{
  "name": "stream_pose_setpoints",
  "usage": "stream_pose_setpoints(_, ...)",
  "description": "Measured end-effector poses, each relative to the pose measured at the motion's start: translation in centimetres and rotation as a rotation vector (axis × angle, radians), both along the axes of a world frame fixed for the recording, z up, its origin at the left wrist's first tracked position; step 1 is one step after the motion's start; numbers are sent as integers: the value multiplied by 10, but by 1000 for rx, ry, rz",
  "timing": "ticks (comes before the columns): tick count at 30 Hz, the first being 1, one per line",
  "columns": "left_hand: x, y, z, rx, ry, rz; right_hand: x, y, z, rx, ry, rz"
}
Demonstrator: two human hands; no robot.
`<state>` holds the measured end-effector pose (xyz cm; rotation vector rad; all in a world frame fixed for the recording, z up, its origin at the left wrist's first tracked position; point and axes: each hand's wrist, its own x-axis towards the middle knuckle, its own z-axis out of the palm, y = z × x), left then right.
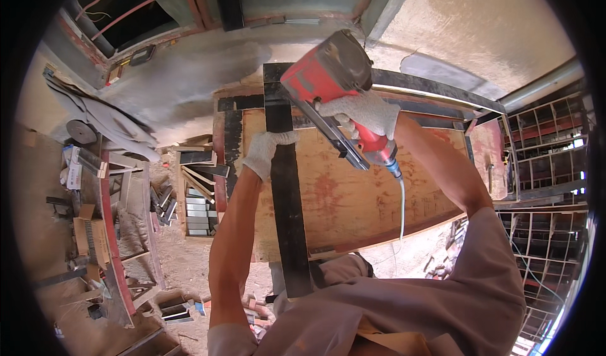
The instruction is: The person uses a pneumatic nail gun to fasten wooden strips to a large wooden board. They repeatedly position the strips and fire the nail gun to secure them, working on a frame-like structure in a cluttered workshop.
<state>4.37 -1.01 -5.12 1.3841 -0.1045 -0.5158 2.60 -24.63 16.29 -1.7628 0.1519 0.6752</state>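
Observation:
My right hand (367, 112), in a pale knit glove, is wrapped round the handle of a red and black pneumatic nail gun (320, 73). Its dark nail magazine (333, 135) slants down to the right, and a thin air hose (403, 207) hangs from the blue fitting. The gun's nose is at the far end of a long black board (287, 195), though the exact contact is hidden. My left hand (270, 151), gloved too, grips this board by its left edge, fingers over the top. Beneath lies a wooden workbench panel (372, 189) with dark strips along its edges.
Another black board (435, 86) runs along the bench's far side. Left of the bench, a wooden bin (197, 214) holds metal-grey blocks and offcuts. A cardboard box (91, 236) and a red-edged frame (112, 249) stand farther left. Metal grid racks (546, 148) rise at the right.

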Motion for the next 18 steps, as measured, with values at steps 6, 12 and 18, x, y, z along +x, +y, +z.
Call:
stream_pose_setpoints(6,-2,-1,-2,141,-213,52,8,15,26,-134,30,15)
stream_pose_setpoints(12,-8,-5,3,83,-164,76,1,20,34,-257,71,111)
stream_pose_setpoints(18,-12,-4,16,-26,105,197,4,25,53,-263,72,90)
